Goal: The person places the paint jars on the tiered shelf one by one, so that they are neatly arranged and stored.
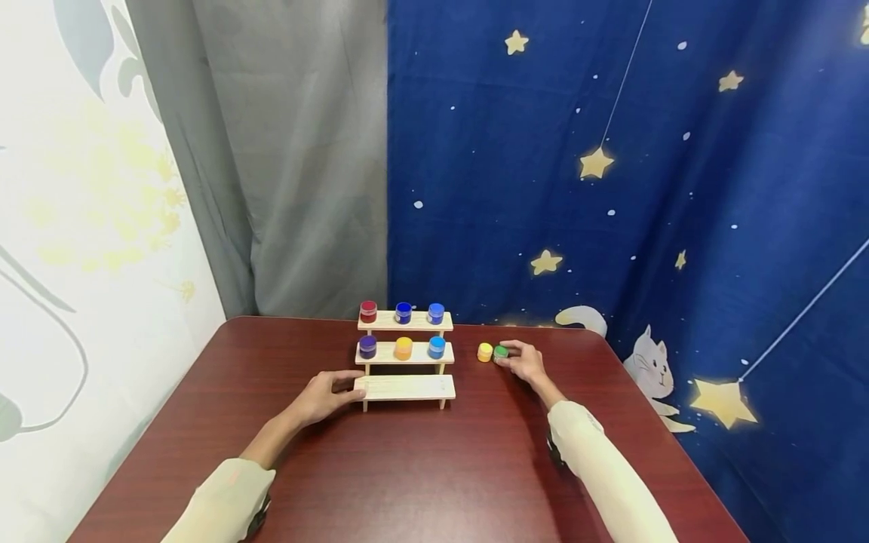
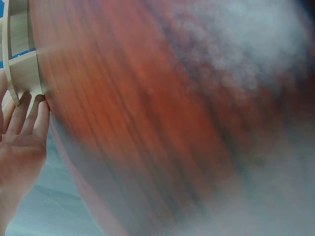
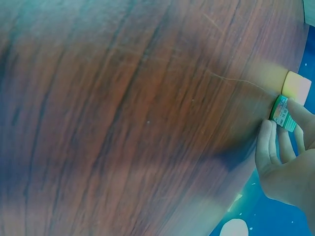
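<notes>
My left hand (image 1: 324, 396) grips the left end of the lowest step of a three-tier wooden rack (image 1: 407, 388), thumb in front and fingers behind. In the left wrist view its fingers lie against the rack's pale side (image 2: 25, 73). To the right of the rack, my right hand (image 1: 526, 363) pinches a small green paint jar (image 1: 501, 352) between thumb and fingers. A label shows on this green jar (image 3: 283, 114) in the right wrist view. Close beside it stands a yellow paint jar (image 1: 485, 352).
On the top tier are a red jar (image 1: 368, 311), a dark blue jar (image 1: 403, 313) and a blue jar (image 1: 436, 314). A purple jar (image 1: 367, 347), an orange-yellow jar (image 1: 403, 348) and a light blue jar (image 1: 437, 348) line the middle tier. Curtains (image 1: 475, 188) hang behind the brown table (image 1: 421, 467).
</notes>
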